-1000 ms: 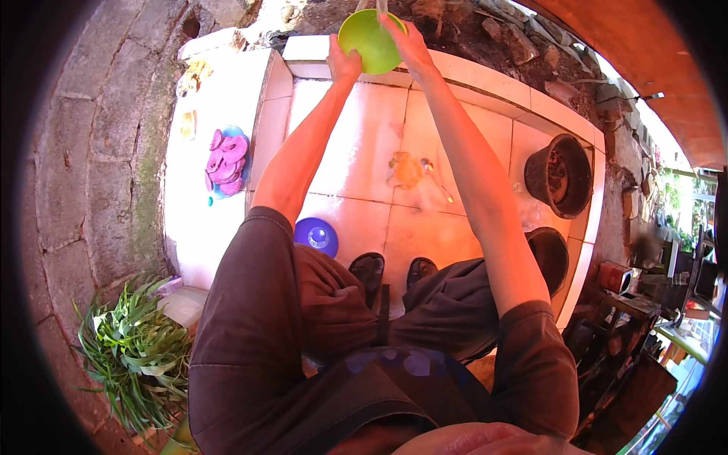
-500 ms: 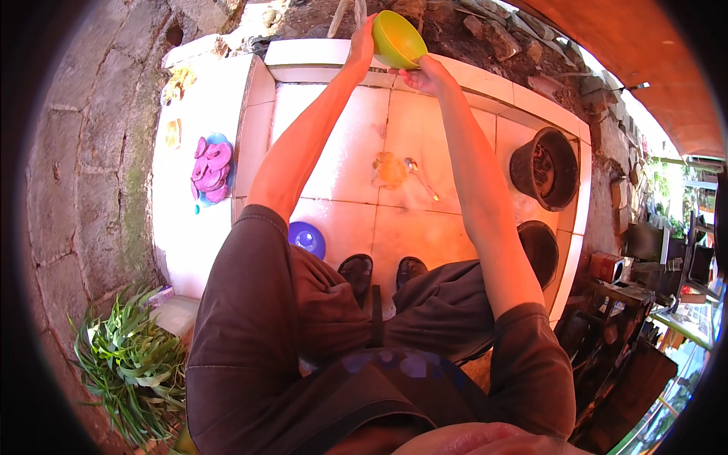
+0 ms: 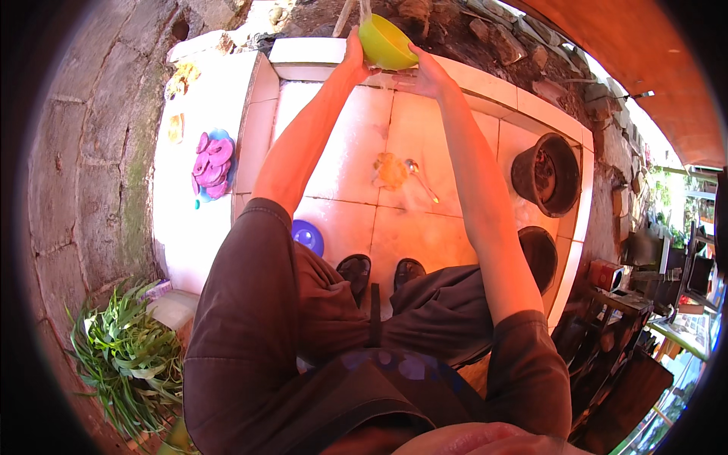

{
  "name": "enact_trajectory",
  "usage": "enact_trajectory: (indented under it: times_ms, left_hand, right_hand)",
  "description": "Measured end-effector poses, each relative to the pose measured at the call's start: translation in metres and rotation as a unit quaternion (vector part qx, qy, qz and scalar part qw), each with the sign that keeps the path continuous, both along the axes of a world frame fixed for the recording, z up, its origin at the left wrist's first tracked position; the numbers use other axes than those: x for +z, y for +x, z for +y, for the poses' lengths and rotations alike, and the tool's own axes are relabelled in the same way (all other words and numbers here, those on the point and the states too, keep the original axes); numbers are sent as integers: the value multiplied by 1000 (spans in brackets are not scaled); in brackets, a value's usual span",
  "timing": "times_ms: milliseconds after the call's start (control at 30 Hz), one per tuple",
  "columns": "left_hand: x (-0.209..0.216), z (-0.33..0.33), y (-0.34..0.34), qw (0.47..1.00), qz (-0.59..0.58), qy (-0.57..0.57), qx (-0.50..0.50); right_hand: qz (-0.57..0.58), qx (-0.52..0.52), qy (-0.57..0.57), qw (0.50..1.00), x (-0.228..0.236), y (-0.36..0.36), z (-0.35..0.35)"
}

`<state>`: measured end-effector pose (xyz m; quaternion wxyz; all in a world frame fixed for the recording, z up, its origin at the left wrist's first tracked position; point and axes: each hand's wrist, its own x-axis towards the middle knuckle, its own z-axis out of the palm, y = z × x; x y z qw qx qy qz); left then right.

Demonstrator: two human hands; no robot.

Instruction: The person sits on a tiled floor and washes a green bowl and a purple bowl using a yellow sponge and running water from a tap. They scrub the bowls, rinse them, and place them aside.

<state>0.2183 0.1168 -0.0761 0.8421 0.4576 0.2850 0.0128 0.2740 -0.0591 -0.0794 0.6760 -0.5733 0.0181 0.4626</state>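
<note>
- Bowl (image 3: 387,44), yellow-green, sits up at the far tiled ledge (image 3: 309,51), between my two hands, looks tilted.
- My left hand (image 3: 354,59) curls round its left side; some fingertips are hidden, can't tell exactly how they sit.
- My right hand (image 3: 426,76) has its thumb at the right rim, fingers loosely spread just below; can't tell how much weight it takes.
- Pale streak (image 3: 365,9), probably water, meets the upper left edge.
- Handling, my judgement: thin plastic, light, fairly stiff with slight flex at the rim. Not fragile; likely heavier with liquid inside.
- Wet outside probably means slippery, so fingertip holds look risky.
- Best hold: opposite sides just under the rim, fingers supporting the base, thumbs outside the opening.
- Labels: I see no writing on its visible surface.
- My shirt (image 3: 379,402) has a bluish print; shapes only, nothing I can read.
- Reddish box (image 3: 606,271) off right: too small to make out any lettering.
</note>
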Motion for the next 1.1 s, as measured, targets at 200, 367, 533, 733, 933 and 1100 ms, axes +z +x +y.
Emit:
enact_trajectory:
  times_ms: [200,367,533,733,933,1100]
  left_hand:
    - [-6,7,-9,996,37,-85,4]
    - [-17,19,-14,984,85,-144,-66]
    - [-20,23,-17,984,64,-93,-139]
    - [-16,19,-20,994,42,-51,-85]
    - [-16,45,-39,999,-26,-38,1]
    - [-17,76,-38,990,-62,8,125]
  right_hand:
    - [-312,-117,-151,931,-4,-7,32]
    - [-541,-130,-124,821,7,-19,29]
    - [-496,-164,-100,847,19,-19,32]
    - [-309,-315,30,897,-18,-1,56]
    - [-166,-263,32,950,-60,27,71]
    - [-315,-131,-66,938,-58,18,101]
